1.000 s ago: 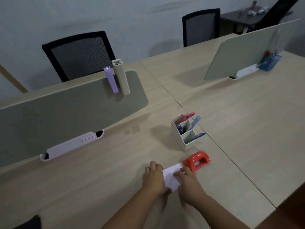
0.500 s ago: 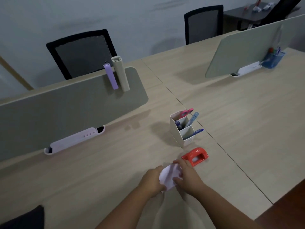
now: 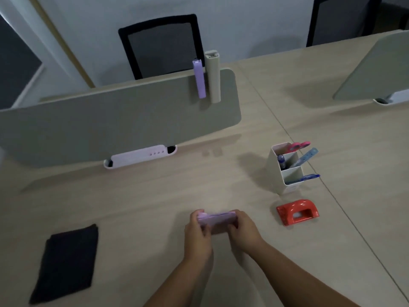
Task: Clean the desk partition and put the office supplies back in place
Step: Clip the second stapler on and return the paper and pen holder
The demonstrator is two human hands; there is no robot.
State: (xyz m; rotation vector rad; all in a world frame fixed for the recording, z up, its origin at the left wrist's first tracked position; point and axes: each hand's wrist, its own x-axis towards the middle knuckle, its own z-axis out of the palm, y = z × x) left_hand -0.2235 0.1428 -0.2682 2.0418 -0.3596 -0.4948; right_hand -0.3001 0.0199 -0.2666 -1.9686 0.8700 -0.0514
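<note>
We see 2 bare hands meeting low in the middle of the view over the pale wooden bench (image 3: 155,196), and between them they hold a small pale lilac folded sheet or pad (image 3: 217,219); blur keeps us from telling which it is. The left hand (image 3: 198,232) curls around its left end with fingers wrapped over the top edge, and the right hand (image 3: 244,227) grips its right end the same way, so both are closed on that 1 item, which sits just above or on the bench surface. Beyond the hands stands the grey desk partition (image 3: 110,122), upright across the bench, with a lilac clip (image 3: 199,78) and a beige clip (image 3: 213,75) hung side by side over its top edge near its right end. At the partition's foot, touching its lower edge, is a long pale tray (image 3: 140,156) with a row of small holes. To the right of the hands lies a red hole punch (image 3: 297,212), and just behind it stands a white pen holder (image 3: 285,171) carrying pink scissors (image 3: 299,145), a blue ruler (image 3: 307,156) and a blue pen (image 3: 309,177). Well apart to the left, a black cloth (image 3: 66,262) lies flat on the bench. A second partition (image 3: 374,69) stands at far right, and 2 black mesh chairs (image 3: 161,45) sit behind the bench.
</note>
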